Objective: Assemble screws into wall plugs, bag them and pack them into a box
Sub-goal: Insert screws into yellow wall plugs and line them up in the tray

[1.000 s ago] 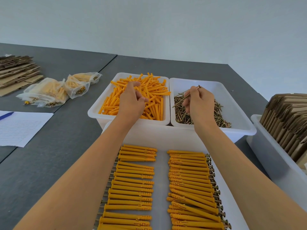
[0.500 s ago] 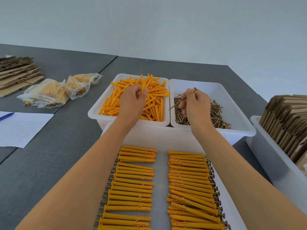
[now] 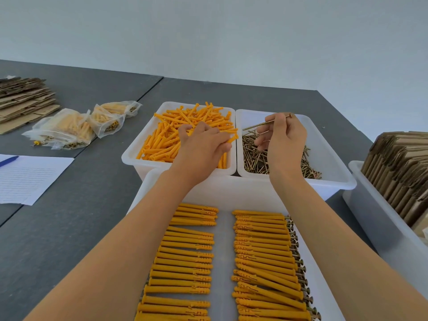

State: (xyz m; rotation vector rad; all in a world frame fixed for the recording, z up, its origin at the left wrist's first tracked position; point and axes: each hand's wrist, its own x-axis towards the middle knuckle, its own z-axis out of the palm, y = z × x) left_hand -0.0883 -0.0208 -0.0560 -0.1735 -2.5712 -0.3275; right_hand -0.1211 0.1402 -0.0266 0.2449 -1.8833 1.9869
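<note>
Over the white bin of loose plugs [image 3: 148, 144], left hand [image 3: 203, 147] palm down, fingers curled into the orange heap and closed round one wall plug [image 3: 232, 138], its end poking out past the fingertips toward the neighbouring bin. Just right of that grip, across the two touching rims, right hand [image 3: 283, 137] raised above the bin of screws [image 3: 328, 154], thumb and forefinger pinched on a single screw [image 3: 266, 123]; head up by the knuckles, point slanting down and left toward the plug hand, other fingers loosely bent below. Tangled pile of brass-coloured screws [image 3: 254, 156] directly under that pinch. Nearer than both hands, beneath the forearms, a white tray [image 3: 223, 251] with two rows of plugs already fitted with screws: left row [image 3: 185, 256] and right row [image 3: 264, 258], screw heads showing along the outer edges. Well left of the plug grip, on the dark grey table [image 3: 69, 228], a cluster of filled clear bags [image 3: 76, 126], farther left a stack of flattened cardboard [image 3: 23, 98], nearer a lined sheet of paper [image 3: 30, 179] with a blue pen [image 3: 9, 161]. Well right of the screw grip, another white bin [image 3: 379, 218] packed with upright folded cardboard boxes [image 3: 398, 172].
</note>
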